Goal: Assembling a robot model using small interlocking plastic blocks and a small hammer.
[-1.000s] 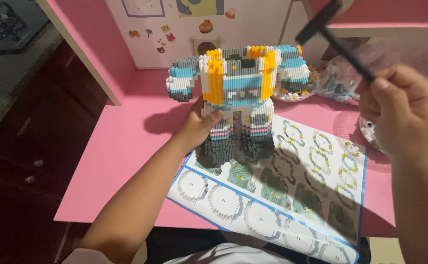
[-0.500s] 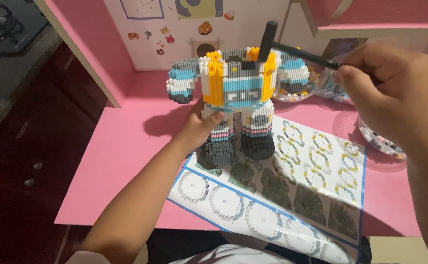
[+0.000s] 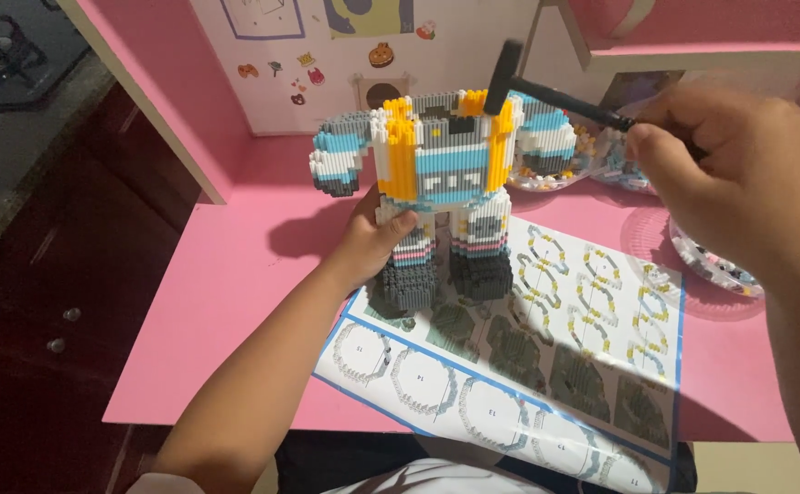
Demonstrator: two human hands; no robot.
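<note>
Pink desk, instruction sheet at lower centre. Left hand grips block robot at its leg. Right hand, upper right, pinches small black hammer on robot's shoulder.

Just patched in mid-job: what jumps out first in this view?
A tall block-built robot figure in grey, blue, yellow and white stands mid-desk on an instruction sheet. The left hand grips its leg, and the right hand holds a small black hammer at its top.

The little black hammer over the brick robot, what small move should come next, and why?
Probably a light tap straight down: the hammer head sits right at the brick robot top edge, the right hand grips the handle, and the left hand braces the robot's leg.
</note>
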